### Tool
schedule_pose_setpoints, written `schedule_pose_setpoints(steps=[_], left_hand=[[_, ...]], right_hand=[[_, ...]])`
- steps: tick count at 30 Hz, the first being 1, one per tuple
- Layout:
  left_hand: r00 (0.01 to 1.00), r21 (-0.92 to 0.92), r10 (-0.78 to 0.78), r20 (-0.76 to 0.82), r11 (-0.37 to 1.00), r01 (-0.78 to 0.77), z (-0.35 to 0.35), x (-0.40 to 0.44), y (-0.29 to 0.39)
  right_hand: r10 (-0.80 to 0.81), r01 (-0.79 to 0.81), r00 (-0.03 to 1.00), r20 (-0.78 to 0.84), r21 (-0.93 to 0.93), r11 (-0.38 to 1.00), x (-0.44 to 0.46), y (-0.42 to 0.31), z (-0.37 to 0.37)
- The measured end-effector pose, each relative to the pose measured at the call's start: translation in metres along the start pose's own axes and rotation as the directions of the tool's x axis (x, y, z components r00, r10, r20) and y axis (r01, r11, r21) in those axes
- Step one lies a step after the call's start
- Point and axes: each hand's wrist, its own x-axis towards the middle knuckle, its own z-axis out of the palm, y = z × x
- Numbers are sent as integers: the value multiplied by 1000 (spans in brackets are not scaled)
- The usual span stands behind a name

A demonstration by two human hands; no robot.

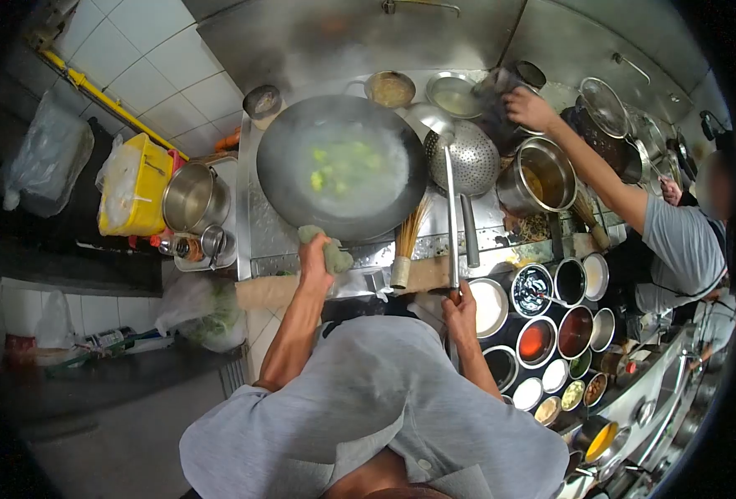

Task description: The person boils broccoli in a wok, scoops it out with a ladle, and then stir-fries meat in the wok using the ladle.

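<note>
Steam rises over a large dark wok (285,179) that holds green pieces (334,166) in cloudy liquid. My left hand (316,259) is closed on a green-grey cloth (336,254) at the wok's near rim. Wrapped round the lower end of a long-handled ladle (452,208) is my right hand (461,309). The ladle's bowl lies at the upper edge of a perforated strainer (467,166), right of the wok. Between the wok and the ladle handle is a bamboo brush (405,249).
At the right, a co-worker's hand (527,110) reaches over the stove with a dark cloth. Seasoning bowls (534,291) stand near my right forearm. A steel pot (538,175) sits right of the strainer. A yellow container (135,187) and steel pot (193,198) are left.
</note>
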Motion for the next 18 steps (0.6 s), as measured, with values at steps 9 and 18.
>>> schedule_pose_setpoints(steps=[9,18], left_hand=[[996,65,-22,92,998,17,39,-33,12],[983,196,168,74,964,-180,98,-40,15]], right_hand=[[95,-64,965,246,-130,989,5,-54,19],[-115,178,953,280,-211,961,30,-48,19]])
